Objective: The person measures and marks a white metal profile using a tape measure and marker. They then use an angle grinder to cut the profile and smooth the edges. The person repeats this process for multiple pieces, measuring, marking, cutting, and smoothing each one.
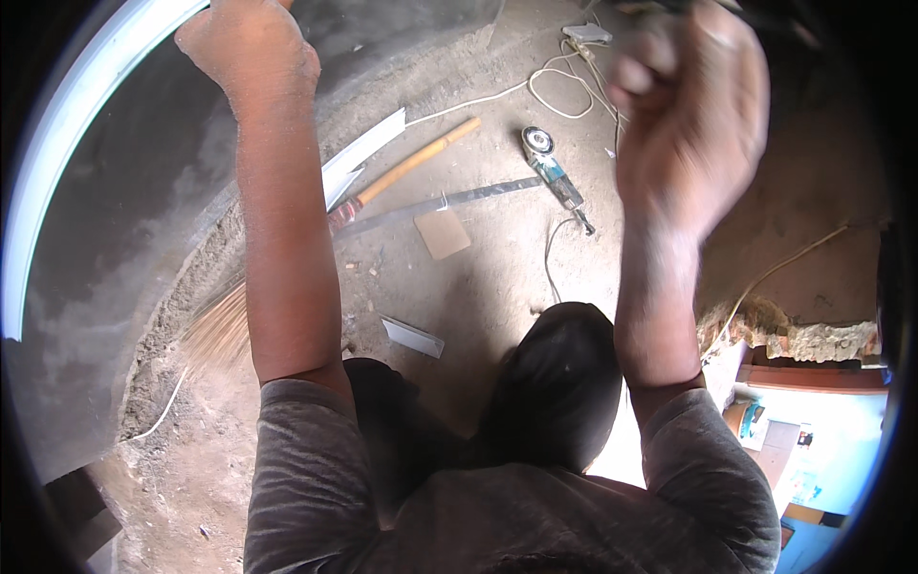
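Left of the angle grinder [553, 172], the cropped left hand [251, 36], grip indeterminate, is near a white strip [81, 105] that could slip if poorly supported; rightward, the blurred right hand [693, 120] curls, contents unclear.

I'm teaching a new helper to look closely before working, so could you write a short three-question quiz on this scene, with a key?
1. Multiple choice: which power tool lies to the right of the broom?
A. drill
B. angle grinder
C. circular saw
2. True or false: the right hand looks blurred in the picture.
3. Short answer: which of the person's forearms crosses in front of the broom, hiding part of it?

Key:
1. B
2. True
3. The left forearm
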`<state>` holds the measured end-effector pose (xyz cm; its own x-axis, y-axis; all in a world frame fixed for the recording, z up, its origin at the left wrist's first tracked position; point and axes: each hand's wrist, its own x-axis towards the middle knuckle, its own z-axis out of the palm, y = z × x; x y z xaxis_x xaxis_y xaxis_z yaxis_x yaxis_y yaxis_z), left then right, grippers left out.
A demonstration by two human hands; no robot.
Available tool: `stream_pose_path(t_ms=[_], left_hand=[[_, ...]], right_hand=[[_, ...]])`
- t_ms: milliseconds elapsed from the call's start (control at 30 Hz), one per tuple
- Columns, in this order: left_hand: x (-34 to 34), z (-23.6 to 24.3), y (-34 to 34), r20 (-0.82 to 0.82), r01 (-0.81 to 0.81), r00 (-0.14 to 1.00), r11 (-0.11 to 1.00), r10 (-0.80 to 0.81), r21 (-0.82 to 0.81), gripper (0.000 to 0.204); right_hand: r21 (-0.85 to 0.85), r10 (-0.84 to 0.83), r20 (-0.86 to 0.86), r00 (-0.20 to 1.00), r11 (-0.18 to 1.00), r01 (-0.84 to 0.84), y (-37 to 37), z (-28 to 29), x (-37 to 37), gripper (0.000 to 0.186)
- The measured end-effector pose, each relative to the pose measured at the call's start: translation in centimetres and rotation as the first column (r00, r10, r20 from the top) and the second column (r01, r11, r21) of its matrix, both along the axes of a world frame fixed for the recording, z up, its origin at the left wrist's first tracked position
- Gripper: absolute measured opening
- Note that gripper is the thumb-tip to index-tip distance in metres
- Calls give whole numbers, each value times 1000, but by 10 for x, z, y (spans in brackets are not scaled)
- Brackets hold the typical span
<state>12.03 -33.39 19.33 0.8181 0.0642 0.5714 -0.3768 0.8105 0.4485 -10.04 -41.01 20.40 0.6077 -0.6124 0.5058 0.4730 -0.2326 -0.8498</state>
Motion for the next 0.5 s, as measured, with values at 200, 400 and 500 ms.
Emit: stream_pose_path(t_ms=[200, 400, 500], left_hand=[[1, 1, -2, -98, -95, 988, 976, 116, 194, 34], [8, -13, 0, -67, 34, 998, 955, -15, 294, 42], [21, -13, 7, 58, 34, 997, 972, -49, 234, 42]], right_hand=[[-232, -7, -67, 998, 973, -9, 38, -8, -71, 38], [-285, 16, -58, 998, 958, -32, 44, -16, -91, 37], [-299, 41, -29, 999, 953, -47, 45, -23, -96, 37]])
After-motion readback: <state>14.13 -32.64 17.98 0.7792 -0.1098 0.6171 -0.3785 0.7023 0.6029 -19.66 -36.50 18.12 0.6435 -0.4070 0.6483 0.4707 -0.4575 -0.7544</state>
